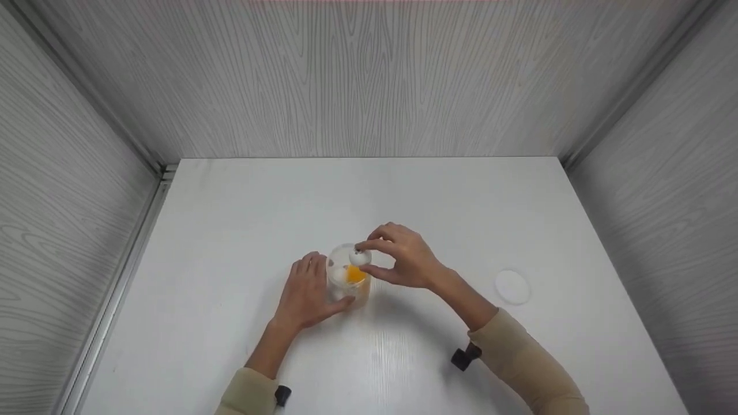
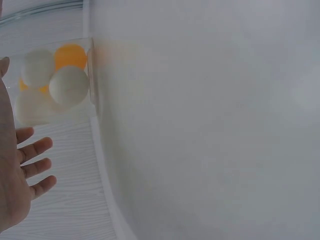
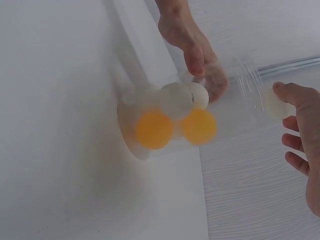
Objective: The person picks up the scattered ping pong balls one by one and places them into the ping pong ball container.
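A clear jar (image 1: 360,297) with a threaded rim stands on the white table, holding several white and orange ping-pong balls (image 3: 154,129). My left hand (image 1: 304,293) holds the jar's left side, thumb across the front and fingers round the far side. Over the jar's mouth, my right hand (image 1: 403,256) pinches a white ping-pong ball (image 1: 360,257) between thumb and fingers. That ball (image 3: 278,104) appears right at the rim in the right wrist view. Through the jar wall in the left wrist view, white balls (image 2: 69,86) and an orange ball (image 2: 71,55) show.
A round white lid (image 1: 512,287) lies flat on the table (image 1: 242,213), right of the jar. Grey wood-grain panels (image 1: 369,80) rise behind the table and along both sides. Dark wrist-camera mounts (image 1: 466,356) stick out near the sleeves.
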A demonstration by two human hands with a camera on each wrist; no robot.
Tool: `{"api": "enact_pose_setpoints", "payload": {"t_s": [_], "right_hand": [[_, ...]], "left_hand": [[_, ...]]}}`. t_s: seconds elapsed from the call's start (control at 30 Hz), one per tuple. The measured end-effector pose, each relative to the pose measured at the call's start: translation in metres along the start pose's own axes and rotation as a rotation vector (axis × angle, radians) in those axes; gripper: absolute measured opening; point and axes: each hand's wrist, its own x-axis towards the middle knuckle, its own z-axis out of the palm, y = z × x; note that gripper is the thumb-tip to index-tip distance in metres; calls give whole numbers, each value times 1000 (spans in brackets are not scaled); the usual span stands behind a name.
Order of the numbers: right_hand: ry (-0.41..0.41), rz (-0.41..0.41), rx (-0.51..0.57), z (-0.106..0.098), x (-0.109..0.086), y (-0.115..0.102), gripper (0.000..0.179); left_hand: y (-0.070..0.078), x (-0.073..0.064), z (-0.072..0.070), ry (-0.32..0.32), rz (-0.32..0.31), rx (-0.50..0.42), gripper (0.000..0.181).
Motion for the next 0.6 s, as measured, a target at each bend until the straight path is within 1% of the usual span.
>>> {"api": "enact_pose_setpoints", "payload": {"t_s": [0.33,0.6], "right_hand": [[-47,5,2,9,5,-1,35],[-99,18,-3,11,9,-3,35]], "left_hand": [[-1,0,0,-5,20,24,85],[-2,0,-1,23,48,38,83]]}}
